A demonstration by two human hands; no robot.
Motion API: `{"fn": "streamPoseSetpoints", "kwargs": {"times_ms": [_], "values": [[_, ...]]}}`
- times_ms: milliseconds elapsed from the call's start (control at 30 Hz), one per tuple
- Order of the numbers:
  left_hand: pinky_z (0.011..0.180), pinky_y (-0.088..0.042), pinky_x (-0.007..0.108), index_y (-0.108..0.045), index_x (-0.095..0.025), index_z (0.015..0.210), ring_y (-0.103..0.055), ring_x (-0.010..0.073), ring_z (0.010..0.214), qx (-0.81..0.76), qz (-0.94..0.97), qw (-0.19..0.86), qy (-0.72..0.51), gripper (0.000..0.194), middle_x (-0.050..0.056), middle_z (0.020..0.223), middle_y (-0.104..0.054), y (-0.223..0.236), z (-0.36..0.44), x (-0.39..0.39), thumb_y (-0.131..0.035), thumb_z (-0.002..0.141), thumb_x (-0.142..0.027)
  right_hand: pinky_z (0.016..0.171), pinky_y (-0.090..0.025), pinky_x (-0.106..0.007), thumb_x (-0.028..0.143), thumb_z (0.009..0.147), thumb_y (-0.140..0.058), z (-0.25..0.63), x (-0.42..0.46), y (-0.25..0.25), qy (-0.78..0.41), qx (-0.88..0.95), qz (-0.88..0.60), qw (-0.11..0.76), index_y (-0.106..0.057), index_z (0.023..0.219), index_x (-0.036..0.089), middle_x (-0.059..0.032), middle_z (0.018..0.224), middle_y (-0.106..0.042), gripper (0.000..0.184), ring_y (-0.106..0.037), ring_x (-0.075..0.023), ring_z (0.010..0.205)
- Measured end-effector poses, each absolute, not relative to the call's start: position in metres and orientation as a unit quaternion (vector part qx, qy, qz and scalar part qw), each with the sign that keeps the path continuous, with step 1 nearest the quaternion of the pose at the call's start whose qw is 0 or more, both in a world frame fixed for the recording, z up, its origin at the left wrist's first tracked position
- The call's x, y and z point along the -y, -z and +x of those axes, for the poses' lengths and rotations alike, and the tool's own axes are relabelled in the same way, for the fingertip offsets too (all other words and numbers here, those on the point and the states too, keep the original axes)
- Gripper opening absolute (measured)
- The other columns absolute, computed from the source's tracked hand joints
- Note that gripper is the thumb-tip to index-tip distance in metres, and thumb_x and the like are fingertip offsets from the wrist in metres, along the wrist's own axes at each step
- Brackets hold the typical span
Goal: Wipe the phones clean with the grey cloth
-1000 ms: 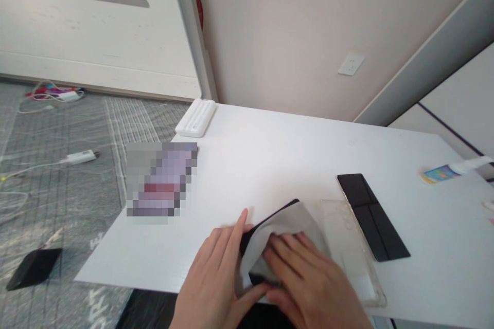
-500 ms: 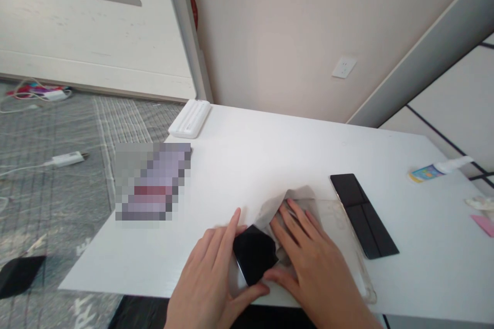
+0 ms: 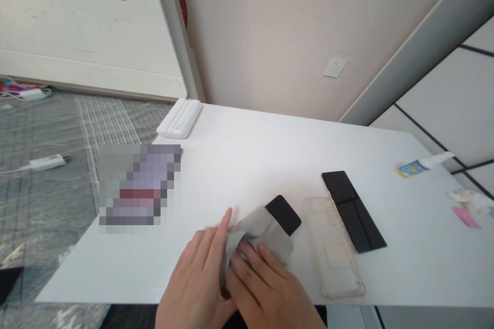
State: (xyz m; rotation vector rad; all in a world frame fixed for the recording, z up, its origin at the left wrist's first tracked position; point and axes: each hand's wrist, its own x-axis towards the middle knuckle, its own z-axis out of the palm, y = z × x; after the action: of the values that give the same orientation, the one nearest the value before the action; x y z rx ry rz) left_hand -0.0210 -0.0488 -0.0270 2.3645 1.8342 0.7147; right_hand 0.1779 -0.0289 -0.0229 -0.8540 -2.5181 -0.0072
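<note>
A black phone [image 3: 284, 215] lies near the front of the white table, mostly covered by a grey cloth [image 3: 266, 234]; only its far end shows. My left hand [image 3: 195, 272] holds the phone's near left end between thumb and fingers, though the cloth hides the contact. With bent fingers, my right hand [image 3: 266, 285] presses the bunched cloth down on the phone's near end. To the right rests a clear phone case [image 3: 334, 252], and a second dark phone-like slab [image 3: 353, 211] sits along its right edge.
At the table's [image 3: 247, 149] far left stands a white power bank [image 3: 179, 119]; a blurred-out purple item [image 3: 142, 185] is nearer me. A small bottle [image 3: 415, 168], a pink piece [image 3: 466, 217] and crumpled tissue [image 3: 469, 200] lie at right. The wall is behind.
The right hand and cloth have slid toward me and left across the phone, baring its far end and covering its near end. The clear case has come fully into view.
</note>
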Motion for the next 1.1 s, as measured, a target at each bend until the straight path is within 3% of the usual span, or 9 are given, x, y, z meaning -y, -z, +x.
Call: {"fn": "streamPoseSetpoints", "kwargs": {"times_ms": [67,200,333,400,567,733,800,933,1100], "values": [[0.081,-0.064,0.043,-0.008,-0.021,0.171,-0.070,0.0297,0.098,-0.597,0.767,0.034,-0.234,0.123,0.010,0.119,-0.070,0.026,-0.021,0.048,-0.085,0.075,-0.025,0.126,-0.041,-0.033,0.041,0.113,-0.046,0.178,0.028,0.021,-0.036,0.922,-0.313,0.225,-0.068,0.134,0.021,0.0021,0.138,-0.073,0.036,-0.064,-0.0181,0.133],[0.080,-0.064,0.043,-0.014,-0.025,0.170,-0.070,0.0301,0.097,-0.603,0.759,0.040,-0.243,0.134,0.007,0.113,-0.070,0.025,-0.020,0.049,-0.097,0.067,-0.050,0.121,-0.048,-0.050,0.070,0.104,-0.050,0.185,0.024,0.015,-0.046,0.892,-0.423,0.150,-0.056,0.151,0.012,-0.0113,0.159,-0.056,0.074,-0.055,-0.0339,0.145],[0.083,-0.064,0.042,-0.010,-0.024,0.171,-0.070,0.0296,0.098,-0.598,0.763,0.045,-0.242,0.141,0.007,0.119,-0.070,0.024,-0.019,0.049,-0.099,0.061,-0.027,0.123,-0.046,-0.038,0.050,0.110,-0.052,0.182,0.029,0.022,-0.030,0.917,-0.347,0.195,-0.061,0.146,0.019,-0.0017,0.147,-0.068,0.048,-0.058,-0.0236,0.142],[0.083,-0.064,0.043,-0.010,-0.024,0.171,-0.070,0.0297,0.098,-0.601,0.760,0.042,-0.243,0.144,0.007,0.118,-0.071,0.023,-0.019,0.048,-0.100,0.059,-0.025,0.123,-0.046,-0.037,0.053,0.109,-0.052,0.185,0.026,0.022,-0.060,0.921,-0.335,0.187,-0.064,0.141,0.023,0.0000,0.139,-0.073,0.045,-0.062,-0.0217,0.137],[0.081,-0.065,0.043,-0.019,-0.025,0.168,-0.072,0.0296,0.098,-0.602,0.757,0.049,-0.249,0.140,0.006,0.115,-0.071,0.023,-0.019,0.048,-0.102,0.058,-0.049,0.119,-0.049,-0.054,0.078,0.099,-0.050,0.196,0.016,0.015,-0.045,0.883,-0.449,0.130,-0.054,0.154,0.010,-0.0166,0.159,-0.054,0.088,-0.052,-0.0376,0.147],[0.085,-0.065,0.044,-0.015,-0.023,0.169,-0.071,0.0305,0.099,-0.607,0.757,0.041,-0.237,0.152,0.007,0.117,-0.070,0.024,-0.018,0.046,-0.105,0.048,-0.024,0.120,-0.049,-0.036,0.044,0.109,-0.055,0.185,0.030,0.025,-0.027,0.928,-0.324,0.181,-0.062,0.147,0.020,-0.0039,0.144,-0.070,0.045,-0.059,-0.0241,0.141],[0.082,-0.066,0.045,-0.015,-0.024,0.169,-0.071,0.0304,0.097,-0.610,0.754,0.045,-0.238,0.148,0.007,0.114,-0.070,0.023,-0.017,0.046,-0.106,0.051,-0.030,0.120,-0.050,-0.040,0.051,0.109,-0.053,0.185,0.029,0.022,-0.048,0.918,-0.352,0.173,-0.062,0.146,0.020,-0.0053,0.144,-0.070,0.050,-0.061,-0.0255,0.139],[0.082,-0.066,0.046,-0.012,-0.026,0.169,-0.071,0.0306,0.096,-0.612,0.749,0.059,-0.248,0.149,0.006,0.112,-0.070,0.020,-0.015,0.047,-0.105,0.054,-0.043,0.114,-0.054,-0.055,0.084,0.098,-0.041,0.189,0.022,0.016,-0.044,0.888,-0.428,0.164,-0.060,0.148,0.011,-0.0147,0.154,-0.060,0.091,-0.059,-0.0376,0.140],[0.088,-0.066,0.046,-0.001,-0.029,0.170,-0.072,0.0318,0.106,-0.621,0.737,0.069,-0.260,0.159,0.009,0.123,-0.068,0.020,-0.013,0.049,-0.104,0.049,-0.020,0.119,-0.051,-0.044,0.068,0.104,-0.054,0.182,0.023,0.019,-0.072,0.924,-0.325,0.190,-0.067,0.139,0.023,-0.0035,0.134,-0.075,0.059,-0.066,-0.0272,0.133]]}}
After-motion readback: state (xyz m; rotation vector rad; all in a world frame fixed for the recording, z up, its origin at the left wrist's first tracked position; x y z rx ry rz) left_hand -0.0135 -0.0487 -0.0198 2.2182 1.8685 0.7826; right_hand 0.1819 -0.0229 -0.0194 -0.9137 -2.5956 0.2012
